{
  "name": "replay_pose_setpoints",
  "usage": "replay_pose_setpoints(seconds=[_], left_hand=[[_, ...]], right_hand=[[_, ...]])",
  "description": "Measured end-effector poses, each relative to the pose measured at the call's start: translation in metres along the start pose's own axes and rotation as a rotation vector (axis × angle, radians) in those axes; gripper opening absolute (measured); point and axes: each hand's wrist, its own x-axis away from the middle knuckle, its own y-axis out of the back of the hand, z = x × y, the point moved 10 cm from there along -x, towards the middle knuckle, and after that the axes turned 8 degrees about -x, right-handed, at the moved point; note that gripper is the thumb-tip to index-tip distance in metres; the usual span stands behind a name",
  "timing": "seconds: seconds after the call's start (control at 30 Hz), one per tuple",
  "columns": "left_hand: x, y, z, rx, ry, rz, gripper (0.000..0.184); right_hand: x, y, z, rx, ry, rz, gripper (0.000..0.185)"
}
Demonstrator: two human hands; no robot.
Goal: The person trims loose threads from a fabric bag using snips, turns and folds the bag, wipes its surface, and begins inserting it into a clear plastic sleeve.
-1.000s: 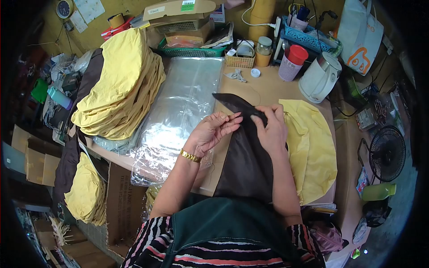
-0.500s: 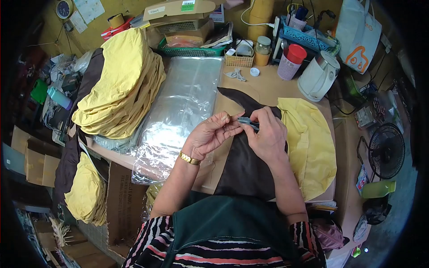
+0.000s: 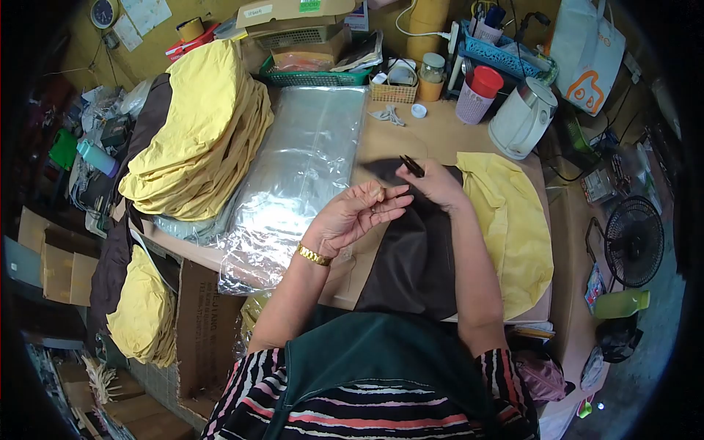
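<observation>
Bare hands at a dark brown cloth [image 3: 407, 257]: the cloth lay on the worktable [image 3: 440, 136] beneath and on the near side of the hands, its long axis running from a blurred end just beyond the fingertips back toward the body, between the forearms. The right hand [image 3: 438, 189] was the nearer, directly over the cloth; the left hand [image 3: 356, 213], palm turned partly upward, reached in at the left edge. The hands were very close, left fingertips just beside the right hand; actual contact could not be told. The right fingers were closed round a small two-pronged dark tool, probably thread snips [image 3: 413, 166], points facing away from the body. The left thumb and index finger nearly met, but whether they pinched a thread could not be told. A yellow cloth panel [image 3: 513, 242] lay to the right of the right forearm. Lettering: left of the left forearm, a cardboard carton [image 3: 199, 330] bore sideways print, in part "EJIANG" and "TEL"; beyond the hands, a green label [image 3: 309, 5] and a white label [image 3: 258, 11] on a cardboard box [image 3: 286, 20] were illegible.
</observation>
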Motion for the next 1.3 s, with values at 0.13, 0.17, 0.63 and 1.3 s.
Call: replay_pose_setpoints(seconds=[0.13, 0.17, 0.63, 1.3], left_hand=[[0.008, 0.056, -0.017, -0.271, -0.034, -0.175, 0.016], [0.007, 0.069, -0.017, -0.269, -0.036, -0.179, 0.016], [0.039, 0.130, -0.062, -1.227, -0.010, -0.758, 0.035], [0.156, 0.053, -0.039, -1.389, 0.115, -0.552, 0.015]], right_hand=[[0.005, 0.035, -0.005, -0.152, 0.059, -0.463, 0.028], [-0.002, 0.036, -0.013, -0.153, 0.058, -0.459, 0.028], [0.027, 0.101, -0.071, 0.705, -0.049, -0.862, 0.034], [0.010, 0.116, -0.089, 0.703, -0.180, -0.737, 0.040]])
